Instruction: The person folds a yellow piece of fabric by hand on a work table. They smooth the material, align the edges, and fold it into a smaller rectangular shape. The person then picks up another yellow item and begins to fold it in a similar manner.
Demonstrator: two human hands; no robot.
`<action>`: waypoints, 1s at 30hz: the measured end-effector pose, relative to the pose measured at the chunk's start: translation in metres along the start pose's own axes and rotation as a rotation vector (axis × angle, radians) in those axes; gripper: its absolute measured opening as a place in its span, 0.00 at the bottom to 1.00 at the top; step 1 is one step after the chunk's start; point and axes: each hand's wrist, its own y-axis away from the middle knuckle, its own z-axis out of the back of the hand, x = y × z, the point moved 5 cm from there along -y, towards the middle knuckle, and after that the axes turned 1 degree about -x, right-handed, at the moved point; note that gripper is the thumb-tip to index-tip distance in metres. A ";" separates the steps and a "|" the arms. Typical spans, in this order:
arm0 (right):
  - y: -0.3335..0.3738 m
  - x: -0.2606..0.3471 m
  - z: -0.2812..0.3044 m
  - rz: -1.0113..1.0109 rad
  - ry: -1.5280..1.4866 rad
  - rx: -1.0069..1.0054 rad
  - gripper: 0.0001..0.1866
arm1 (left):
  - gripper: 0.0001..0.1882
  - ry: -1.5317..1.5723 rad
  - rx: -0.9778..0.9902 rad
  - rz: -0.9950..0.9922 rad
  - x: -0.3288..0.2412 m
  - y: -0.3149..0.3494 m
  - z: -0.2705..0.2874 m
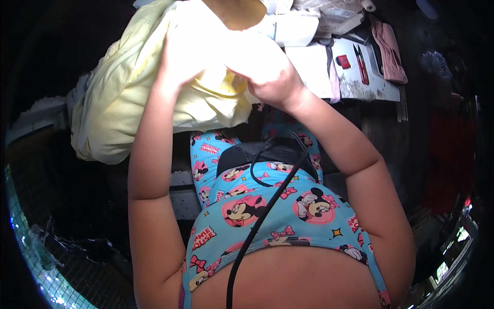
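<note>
White tabletop (pixel 380 90) alongside, 2 hands (pixel 186 59) (pixel 270 77) touch yellow cloth (pixel 121 98).

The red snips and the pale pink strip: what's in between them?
In the head view, a small red thing lies on the white tabletop between the snips and the strip.

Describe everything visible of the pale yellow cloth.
The pale yellow cloth looks like soft fabric, bunched in loose, deep folds and drooping toward the lower left. The left forearm crosses in front of it. A deeper yellow patch shows between the left hand and right hand. Both are at its upper part, where glare hides fabric detail and the exact grip.
</note>
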 end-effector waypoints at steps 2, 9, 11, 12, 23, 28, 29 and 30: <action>0.005 -0.001 -0.003 0.034 0.068 0.061 0.13 | 0.14 -0.062 0.045 0.015 0.006 0.005 -0.004; 0.006 -0.002 -0.002 -0.043 -0.053 -0.006 0.14 | 0.14 0.108 -0.008 0.120 0.009 0.005 -0.005; 0.004 -0.003 0.000 -0.038 -0.074 -0.017 0.15 | 0.13 0.105 -0.016 0.153 0.008 0.006 -0.006; 0.005 -0.003 0.000 -0.039 -0.085 -0.022 0.15 | 0.12 0.116 -0.019 0.178 0.006 0.007 -0.007; 0.008 -0.004 0.007 -0.109 -0.076 0.011 0.14 | 0.18 0.104 0.038 0.190 -0.020 0.003 -0.006; 0.003 -0.006 0.009 -0.121 -0.034 -0.026 0.15 | 0.19 0.144 0.033 0.156 0.002 0.005 -0.008; 0.002 -0.006 0.009 -0.118 -0.017 -0.028 0.15 | 0.19 0.101 0.054 0.144 0.007 0.006 -0.008; 0.003 -0.008 0.009 -0.152 -0.052 -0.036 0.14 | 0.19 0.111 0.042 0.158 0.013 0.007 -0.009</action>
